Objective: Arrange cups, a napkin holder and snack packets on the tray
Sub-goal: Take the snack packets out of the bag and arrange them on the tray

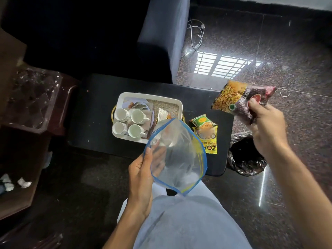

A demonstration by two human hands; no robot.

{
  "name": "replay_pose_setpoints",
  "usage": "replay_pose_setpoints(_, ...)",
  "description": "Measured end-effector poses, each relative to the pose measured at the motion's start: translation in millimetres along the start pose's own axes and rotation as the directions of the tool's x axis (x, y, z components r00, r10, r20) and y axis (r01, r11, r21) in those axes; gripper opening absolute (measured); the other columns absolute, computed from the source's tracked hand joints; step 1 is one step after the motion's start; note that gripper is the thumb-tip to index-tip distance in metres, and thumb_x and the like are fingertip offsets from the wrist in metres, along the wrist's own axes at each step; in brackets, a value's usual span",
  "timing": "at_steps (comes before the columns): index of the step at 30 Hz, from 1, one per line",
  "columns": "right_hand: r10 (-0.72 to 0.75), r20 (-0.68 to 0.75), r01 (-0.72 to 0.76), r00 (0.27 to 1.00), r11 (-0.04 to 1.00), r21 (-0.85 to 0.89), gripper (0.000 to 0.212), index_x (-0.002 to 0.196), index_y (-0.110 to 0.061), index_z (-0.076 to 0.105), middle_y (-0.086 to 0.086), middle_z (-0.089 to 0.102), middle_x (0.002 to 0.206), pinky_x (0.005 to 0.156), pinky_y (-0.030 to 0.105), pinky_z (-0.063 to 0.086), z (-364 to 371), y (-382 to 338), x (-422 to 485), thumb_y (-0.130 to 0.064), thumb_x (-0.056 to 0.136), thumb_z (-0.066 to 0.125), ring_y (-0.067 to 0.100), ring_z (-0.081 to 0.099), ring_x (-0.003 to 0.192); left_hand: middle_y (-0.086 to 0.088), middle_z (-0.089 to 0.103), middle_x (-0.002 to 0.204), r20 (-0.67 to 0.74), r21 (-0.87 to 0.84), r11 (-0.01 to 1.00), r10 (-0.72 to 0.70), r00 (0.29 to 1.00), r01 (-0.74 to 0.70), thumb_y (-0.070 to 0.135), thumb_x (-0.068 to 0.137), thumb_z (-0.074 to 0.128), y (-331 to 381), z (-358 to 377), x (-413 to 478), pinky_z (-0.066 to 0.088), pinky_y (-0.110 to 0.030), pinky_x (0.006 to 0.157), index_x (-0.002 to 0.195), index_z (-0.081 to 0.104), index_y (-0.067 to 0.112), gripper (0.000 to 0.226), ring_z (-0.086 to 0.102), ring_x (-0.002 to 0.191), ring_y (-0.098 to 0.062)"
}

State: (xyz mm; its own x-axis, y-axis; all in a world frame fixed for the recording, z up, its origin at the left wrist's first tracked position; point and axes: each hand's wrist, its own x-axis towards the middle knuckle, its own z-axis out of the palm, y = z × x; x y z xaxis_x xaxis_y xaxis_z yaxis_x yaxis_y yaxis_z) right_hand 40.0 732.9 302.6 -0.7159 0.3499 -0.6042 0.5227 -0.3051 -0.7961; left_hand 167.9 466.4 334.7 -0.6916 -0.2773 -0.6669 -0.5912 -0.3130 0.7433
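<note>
My right hand (265, 119) grips the dark snack packet (240, 100) above the worktop's (93, 114) right edge. The tray (150, 95) lies leftward, along the packet's long axis. My left hand (142, 169) pinches the zip bag (179, 155).

Setting: domestic sitting room. Evidence: blue upholstered sofa arm (161, 42); polished speckled stone floor (287, 42) with barred-window reflection (224, 66); low black table (93, 114); dark wooden furniture (67, 105); tray (152, 96) of teacups (137, 116).

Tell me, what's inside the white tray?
Four white cups sit in the white tray, with a napkin holder beside them. The clear bag in the left hand hides the tray's near corner.
</note>
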Motion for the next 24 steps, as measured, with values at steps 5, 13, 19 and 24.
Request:
replay_pose_setpoints(5,0.244,-0.316,-0.187,0.917,0.961,0.202,0.019,0.104,-0.004,0.054,0.016,0.067,0.116,0.067,0.029,0.061,19,65,80,-0.01,0.091,0.066,0.017,0.07,0.089,-0.001,0.079,0.117,0.001,0.024,1.0,0.012,1.0,-0.012,0.042,0.096,0.052,-1,7,1,0.059,-0.022,0.087,0.119,0.073,0.021,0.038,0.073,0.114,-0.015)
replay_pose_setpoints(13,0.504,-0.448,-0.345,0.738,0.853,0.392,0.026,0.123,-0.009,0.036,0.013,0.051,0.118,0.088,0.038,0.059,29,125,136,-0.007,0.098,0.043,0.017,0.059,0.079,-0.001,0.078,0.118,-0.01,0.089,0.996,0.002,1.0,-0.001,0.049,0.091,0.054,-2,11,-2,0.058,-0.024,0.092,0.114,0.077,0.031,0.038,0.073,0.114,-0.018)
replay_pose_setpoints(19,0.505,-0.482,-0.447,0.716,0.862,0.239,0.037,0.128,-0.006,0.041,0.009,0.059,0.091,0.047,0.021,0.036,28,147,143,-0.008,0.092,0.047,0.014,0.058,0.067,-0.003,0.079,0.116,-0.032,0.097,0.995,-0.02,0.999,0.023,0.046,0.092,0.052,-3,12,1,0.059,-0.025,0.091,0.122,0.072,0.022,0.043,0.074,0.112,-0.02)
replay_pose_setpoints(24,0.532,-0.3,-0.54,0.792,0.839,0.061,0.032,0.126,-0.008,0.053,0.003,0.058,0.1,0.065,0.025,0.047,12,162,138,-0.02,0.096,0.054,0.011,0.052,0.069,-0.002,0.079,0.116,-0.034,0.105,0.994,-0.028,0.999,0.031,0.048,0.091,0.053,-5,15,2,0.058,-0.025,0.092,0.121,0.072,0.024,0.043,0.074,0.112,-0.019)
